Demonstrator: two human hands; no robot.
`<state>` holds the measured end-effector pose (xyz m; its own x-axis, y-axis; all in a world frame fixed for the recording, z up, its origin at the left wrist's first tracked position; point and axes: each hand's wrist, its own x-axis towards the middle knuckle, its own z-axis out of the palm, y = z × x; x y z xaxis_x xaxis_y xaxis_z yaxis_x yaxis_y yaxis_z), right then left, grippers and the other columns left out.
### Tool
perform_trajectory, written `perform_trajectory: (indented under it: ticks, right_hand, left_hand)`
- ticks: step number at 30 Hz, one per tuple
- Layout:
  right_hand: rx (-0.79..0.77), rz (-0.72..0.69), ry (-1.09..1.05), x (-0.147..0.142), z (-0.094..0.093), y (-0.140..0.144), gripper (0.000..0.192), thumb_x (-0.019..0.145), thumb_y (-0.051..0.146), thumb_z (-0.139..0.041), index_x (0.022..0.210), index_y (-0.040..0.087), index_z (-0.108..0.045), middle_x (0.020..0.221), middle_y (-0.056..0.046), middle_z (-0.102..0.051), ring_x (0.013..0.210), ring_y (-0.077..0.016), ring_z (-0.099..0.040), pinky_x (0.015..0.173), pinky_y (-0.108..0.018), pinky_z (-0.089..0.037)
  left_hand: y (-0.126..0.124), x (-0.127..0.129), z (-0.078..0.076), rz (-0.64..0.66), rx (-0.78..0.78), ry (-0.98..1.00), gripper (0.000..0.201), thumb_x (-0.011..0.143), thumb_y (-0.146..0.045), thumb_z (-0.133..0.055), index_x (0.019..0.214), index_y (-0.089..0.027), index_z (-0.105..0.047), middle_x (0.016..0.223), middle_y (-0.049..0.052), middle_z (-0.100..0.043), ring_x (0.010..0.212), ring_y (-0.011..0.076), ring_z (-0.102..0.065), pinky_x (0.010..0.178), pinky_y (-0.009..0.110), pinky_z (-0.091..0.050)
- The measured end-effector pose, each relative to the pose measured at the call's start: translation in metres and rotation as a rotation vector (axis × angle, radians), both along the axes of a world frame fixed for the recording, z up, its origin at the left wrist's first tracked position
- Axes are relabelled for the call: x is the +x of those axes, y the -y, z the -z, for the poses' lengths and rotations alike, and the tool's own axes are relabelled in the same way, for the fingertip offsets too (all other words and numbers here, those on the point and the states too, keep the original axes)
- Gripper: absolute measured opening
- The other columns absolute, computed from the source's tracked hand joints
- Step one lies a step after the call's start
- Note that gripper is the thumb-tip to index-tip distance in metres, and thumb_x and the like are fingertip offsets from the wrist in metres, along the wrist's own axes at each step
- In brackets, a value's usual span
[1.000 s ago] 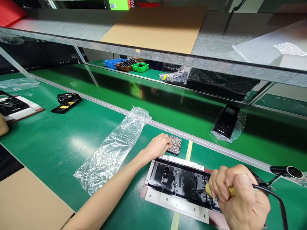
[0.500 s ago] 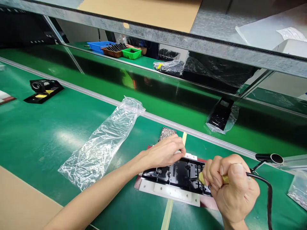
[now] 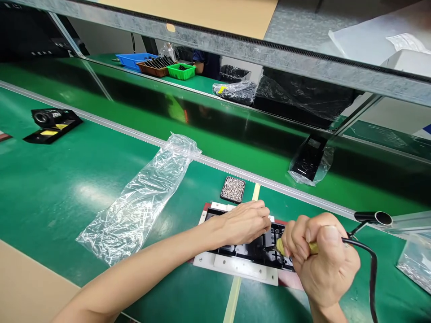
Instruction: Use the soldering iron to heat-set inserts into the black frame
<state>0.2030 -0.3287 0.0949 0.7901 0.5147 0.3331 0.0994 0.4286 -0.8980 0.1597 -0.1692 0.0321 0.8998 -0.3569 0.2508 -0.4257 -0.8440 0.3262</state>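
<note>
My right hand (image 3: 325, 262) is wrapped around the yellow handle of a soldering iron (image 3: 280, 246), whose black cord trails off to the right. Its tip points down into a long black plastic housing (image 3: 242, 253). That housing lies in a white fixture (image 3: 235, 268) on a reddish base. Over the middle of the housing, my left hand (image 3: 247, 222) has its fingers curled together close to the iron's tip; whatever they hold, if anything, is hidden. Just behind the fixture sits a small black tray (image 3: 233, 189) full of tiny metallic pieces.
A clear plastic bag (image 3: 141, 197) lies left of the fixture. Further left is a black device (image 3: 52, 123). At right stand a tubular holder (image 3: 373, 218) and a bag of small parts (image 3: 417, 260). A bagged black part (image 3: 310, 159) rests behind the rail, below the overhead shelf (image 3: 215, 45).
My left hand has moved right and slightly down over the housing, toward the iron's tip, uncovering the small tray. My right hand keeps its hold on the soldering iron. The view has shifted slightly.
</note>
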Motion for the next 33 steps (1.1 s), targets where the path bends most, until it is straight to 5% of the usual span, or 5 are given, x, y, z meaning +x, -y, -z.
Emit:
perform_trajectory:
  ticks: [6,11,17,33]
  right_hand:
    - [0.013,-0.006,0.007,0.0,0.0,0.0,0.035,0.105,0.035,-0.051,0.073,0.021,-0.052,0.051,0.006,-0.041,0.042,-0.0094,-0.039,0.04,-0.021,-0.039]
    - [0.008,0.005,0.016,0.0,-0.001,-0.001,0.036,0.105,0.034,-0.051,0.072,0.02,-0.052,0.051,0.006,-0.041,0.042,-0.0094,-0.04,0.04,-0.021,-0.039]
    - [0.013,0.003,0.023,0.0,-0.001,-0.001,0.037,0.105,0.035,-0.052,0.072,0.02,-0.052,0.05,0.005,-0.04,0.042,-0.0093,-0.04,0.039,-0.021,-0.039]
    - [0.009,0.003,0.008,0.0,-0.001,-0.001,0.036,0.104,0.035,-0.054,0.072,0.02,-0.051,0.05,0.005,-0.041,0.042,-0.0092,-0.04,0.039,-0.021,-0.038]
  left_hand:
    - [0.0,-0.006,-0.007,0.0,0.1,-0.031,0.025,0.106,-0.014,-0.054,0.082,-0.016,-0.062,0.088,0.006,-0.059,0.089,0.023,-0.052,0.078,0.038,-0.043]
    - [-0.007,-0.021,-0.011,-0.058,0.063,-0.034,0.013,0.103,-0.011,-0.057,0.105,-0.015,-0.07,0.094,0.007,-0.058,0.092,0.0236,-0.052,0.078,0.036,-0.044]
    - [-0.004,-0.033,-0.005,-0.067,0.09,-0.033,0.031,0.104,-0.008,-0.056,0.13,-0.021,-0.067,0.1,0.007,-0.058,0.095,0.0235,-0.051,0.076,0.036,-0.042]
    - [0.0,-0.035,0.001,-0.11,0.14,-0.011,0.025,0.108,-0.015,-0.054,0.127,-0.023,-0.068,0.1,0.007,-0.053,0.097,0.0244,-0.051,0.075,0.039,-0.041]
